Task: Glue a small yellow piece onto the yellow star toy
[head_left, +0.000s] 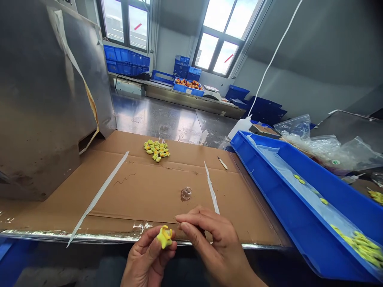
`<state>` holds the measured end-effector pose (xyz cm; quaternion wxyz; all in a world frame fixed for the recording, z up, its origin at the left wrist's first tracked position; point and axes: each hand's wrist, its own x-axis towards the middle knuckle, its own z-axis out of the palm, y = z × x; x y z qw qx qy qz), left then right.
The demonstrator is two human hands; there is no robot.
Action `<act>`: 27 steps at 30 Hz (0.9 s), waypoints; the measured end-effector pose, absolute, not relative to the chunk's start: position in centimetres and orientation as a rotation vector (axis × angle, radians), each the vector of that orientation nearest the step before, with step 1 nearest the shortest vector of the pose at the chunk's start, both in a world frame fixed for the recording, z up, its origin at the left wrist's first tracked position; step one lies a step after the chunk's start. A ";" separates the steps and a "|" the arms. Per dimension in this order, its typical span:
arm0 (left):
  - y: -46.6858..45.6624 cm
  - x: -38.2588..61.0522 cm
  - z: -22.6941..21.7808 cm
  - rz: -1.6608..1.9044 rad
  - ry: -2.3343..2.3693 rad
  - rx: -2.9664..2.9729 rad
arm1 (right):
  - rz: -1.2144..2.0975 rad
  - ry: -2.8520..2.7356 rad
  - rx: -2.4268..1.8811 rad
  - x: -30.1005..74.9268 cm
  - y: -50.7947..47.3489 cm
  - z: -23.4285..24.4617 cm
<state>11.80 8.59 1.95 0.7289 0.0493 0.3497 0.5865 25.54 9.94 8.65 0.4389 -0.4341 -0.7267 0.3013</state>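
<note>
Low in the head view, my left hand [146, 255] pinches a small yellow-green star-shaped piece [164, 239] with an orange strip on it, between thumb and fingers. My right hand [215, 241] is just to the right, apart from the piece, its thumb and forefinger closed together. Whatever those fingertips hold, if anything, is too small to make out. Beyond the hands, a small transparent cup [186, 193] stands on the cardboard sheet [158, 189]. Farther back lies a pile of similar yellow-green pieces [156, 150] with orange parts.
A long blue tray [266, 187] on the right holds flat yellow-green pieces [363, 247]. A slim pointed tool [222, 163] lies on the cardboard near a small dropper bottle [203, 137]. A metal box [44, 103] rises at left. Behind stand a white bottle [240, 126] and blue crates [127, 59].
</note>
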 end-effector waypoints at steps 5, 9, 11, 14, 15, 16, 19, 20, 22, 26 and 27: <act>8.7 12.0 1.4 1.255 0.734 0.035 | 0.878 -1.780 -1.218 24.9 9.9 8.4; 8.8 12.0 0.6 1.259 0.694 0.036 | 0.952 -1.759 -1.270 24.7 10.1 8.2; 8.7 12.0 0.3 1.283 0.685 0.081 | 0.975 -1.757 -1.286 24.7 10.2 8.0; 8.6 11.8 0.0 1.306 0.689 0.207 | 0.995 -1.765 -1.298 24.8 10.3 7.7; 8.5 11.7 -0.1 1.322 0.695 0.255 | 1.002 -1.765 -1.306 24.8 10.3 7.6; 8.5 11.7 -0.1 1.338 0.701 0.304 | 1.006 -1.767 -1.314 24.8 10.3 7.6; 8.3 11.8 0.1 1.413 0.736 0.384 | 1.009 -1.770 -1.325 25.0 10.1 7.7; 8.2 11.9 0.3 1.440 0.757 0.382 | 1.010 -1.775 -1.321 25.1 10.0 7.8; 8.1 12.2 0.9 1.476 0.797 0.362 | 1.019 -1.779 -1.292 25.3 9.9 7.9; 7.8 12.5 1.8 1.534 0.848 0.394 | 1.029 -1.755 -1.190 25.5 9.7 7.9; 7.8 12.4 1.9 1.550 0.859 0.421 | 1.014 -1.759 -1.161 25.6 9.6 7.8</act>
